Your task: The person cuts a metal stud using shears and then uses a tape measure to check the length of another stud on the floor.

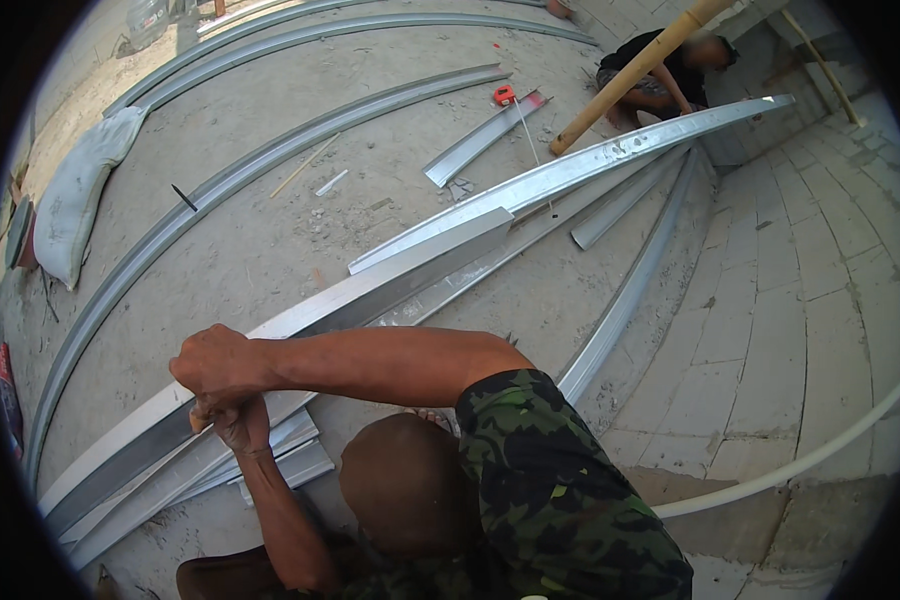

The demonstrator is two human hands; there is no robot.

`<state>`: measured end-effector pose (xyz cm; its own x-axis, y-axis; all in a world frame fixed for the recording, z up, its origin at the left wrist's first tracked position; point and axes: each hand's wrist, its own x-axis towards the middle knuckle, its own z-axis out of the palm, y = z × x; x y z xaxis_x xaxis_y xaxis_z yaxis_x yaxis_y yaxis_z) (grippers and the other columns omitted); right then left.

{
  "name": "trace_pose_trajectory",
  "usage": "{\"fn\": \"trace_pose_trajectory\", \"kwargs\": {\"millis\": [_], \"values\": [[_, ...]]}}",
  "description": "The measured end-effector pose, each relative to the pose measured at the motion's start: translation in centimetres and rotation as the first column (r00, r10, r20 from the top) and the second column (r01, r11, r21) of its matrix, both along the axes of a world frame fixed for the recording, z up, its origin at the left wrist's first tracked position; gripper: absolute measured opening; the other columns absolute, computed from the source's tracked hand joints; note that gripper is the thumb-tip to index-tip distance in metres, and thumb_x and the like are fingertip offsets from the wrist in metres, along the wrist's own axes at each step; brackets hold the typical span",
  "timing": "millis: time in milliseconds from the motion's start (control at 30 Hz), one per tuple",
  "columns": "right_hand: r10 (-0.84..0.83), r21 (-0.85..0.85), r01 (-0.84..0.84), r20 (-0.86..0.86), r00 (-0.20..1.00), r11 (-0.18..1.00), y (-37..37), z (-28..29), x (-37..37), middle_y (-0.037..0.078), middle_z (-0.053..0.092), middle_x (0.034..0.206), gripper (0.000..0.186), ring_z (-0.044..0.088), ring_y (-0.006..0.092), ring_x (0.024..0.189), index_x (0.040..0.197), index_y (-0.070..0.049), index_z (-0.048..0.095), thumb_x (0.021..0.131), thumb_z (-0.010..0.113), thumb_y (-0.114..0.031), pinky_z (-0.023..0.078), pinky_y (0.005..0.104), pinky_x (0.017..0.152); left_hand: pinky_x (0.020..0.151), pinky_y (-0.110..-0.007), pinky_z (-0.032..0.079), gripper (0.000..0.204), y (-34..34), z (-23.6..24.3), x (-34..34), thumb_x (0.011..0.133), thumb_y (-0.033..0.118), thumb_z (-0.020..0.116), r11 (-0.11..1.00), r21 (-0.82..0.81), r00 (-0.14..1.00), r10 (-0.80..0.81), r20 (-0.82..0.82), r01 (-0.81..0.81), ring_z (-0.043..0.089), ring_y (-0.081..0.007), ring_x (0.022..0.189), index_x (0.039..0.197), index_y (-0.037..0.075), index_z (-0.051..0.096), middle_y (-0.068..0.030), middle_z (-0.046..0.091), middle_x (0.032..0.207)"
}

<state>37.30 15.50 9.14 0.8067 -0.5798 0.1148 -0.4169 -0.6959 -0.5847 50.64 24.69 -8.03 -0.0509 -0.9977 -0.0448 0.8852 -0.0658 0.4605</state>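
Head view. R hand (215, 362), qty 1: fingers curled tight, fist-like. L hand (242, 427), qty 1, just below: fingers bent; can't tell what they pinch. Steel channel (370, 284), qty 1, at hands, diag. from lower L to mid-pic.; prob. angled for two-handed reach. Tape measure (505, 95), red, qty 1, blade out, prob. for lengths. Sack (85, 200), qty 1, L side, poss. ballast. Thick bamboo pole (635, 75), qty 1, slanted, poss. prop. Co-worker (690, 75), qty 1, crouched.
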Motion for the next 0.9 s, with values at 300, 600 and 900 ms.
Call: {"fn": "trace_pose_trajectory", "kwargs": {"millis": [300, 600, 900], "values": [[-0.106, 0.088, 0.112, -0.071, 0.992, 0.99, 3.2, 3.7, -4.6, 0.018, 0.061, 0.066, 0.037, 0.066, 0.0311, 0.063, 0.079, 0.002, 0.057, 0.073, 0.078, -0.028, 0.051, 0.0413, 0.05, 0.11, -0.053, 0.031, 0.07, 4.9, 9.2, 6.0, 0.093, 0.026, 0.056, 0.46, 0.803, 0.876, 0.458, 0.152, -0.38, 0.031, -0.0343, 0.137, 0.148, 0.007, 0.018, -0.0209, 0.027, 0.149], [-0.317, -0.343, 0.275, -0.071, 0.946, 0.898, 7.1, 7.0, -11.6, 0.005, 0.05, 0.063, 0.016, 0.059, 0.0202, 0.054, 0.074, -0.007, 0.053, 0.066, 0.067, -0.008, 0.047, 0.0335, 0.047, 0.114, -0.062, 0.013, 0.098, 11.4, 24.5, 36.5, 0.087, 0.051, 0.055, 0.378, 0.282, 0.468, 0.779, 0.418, -0.882, 0.005, -0.0419, 0.143, 0.149, 0.005, -0.007, -0.0222, 0.002, 0.155], [-0.478, -0.511, 0.263, -0.351, 0.805, 0.818, 11.4, 4.0, -24.4, 0.004, 0.047, 0.062, 0.016, 0.056, 0.0209, 0.056, 0.068, -0.01, 0.049, 0.063, 0.062, -0.003, 0.044, 0.0343, 0.05, 0.108, -0.056, 0.031, 0.069, 9.1, 4.1, 43.2, 0.086, 0.038, 0.064, 0.321, 0.223, 0.37, 0.536, 0.759, -0.921, 0.034, -0.0371, 0.132, 0.141, 0.008, 0.035, -0.0183, 0.033, 0.146]]}}
